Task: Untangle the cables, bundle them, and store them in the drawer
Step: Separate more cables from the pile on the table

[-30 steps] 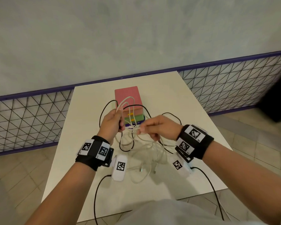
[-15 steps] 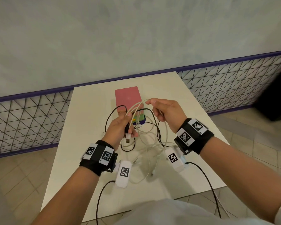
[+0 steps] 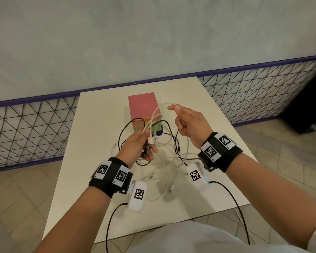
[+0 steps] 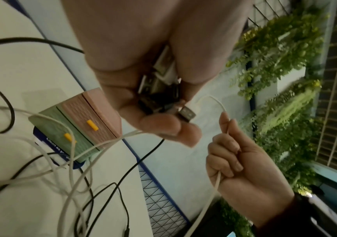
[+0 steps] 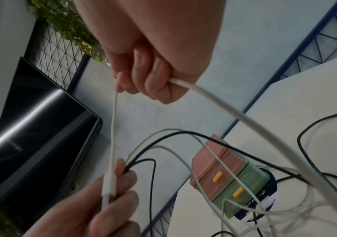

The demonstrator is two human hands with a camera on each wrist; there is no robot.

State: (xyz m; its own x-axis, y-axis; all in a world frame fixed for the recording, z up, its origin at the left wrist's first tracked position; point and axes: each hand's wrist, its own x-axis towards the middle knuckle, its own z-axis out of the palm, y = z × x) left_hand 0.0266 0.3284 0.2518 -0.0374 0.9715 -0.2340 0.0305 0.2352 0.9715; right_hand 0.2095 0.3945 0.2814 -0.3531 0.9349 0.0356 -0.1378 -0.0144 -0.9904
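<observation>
Both hands up over the desk, cables mid-untangle.
I see left hand clamped on a cluster of USB plugs; right hand curled round a white cable raised above the tangle. Pink-green drawer box sits behind, drawers closed.

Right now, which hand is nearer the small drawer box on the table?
Left. The left hand sits just in front of the drawer box, gripping cable plugs; the right hand is raised off to its right, holding a white cable.

Pale wall w/ purple-railed mesh fence — beige tile floor.
</observation>
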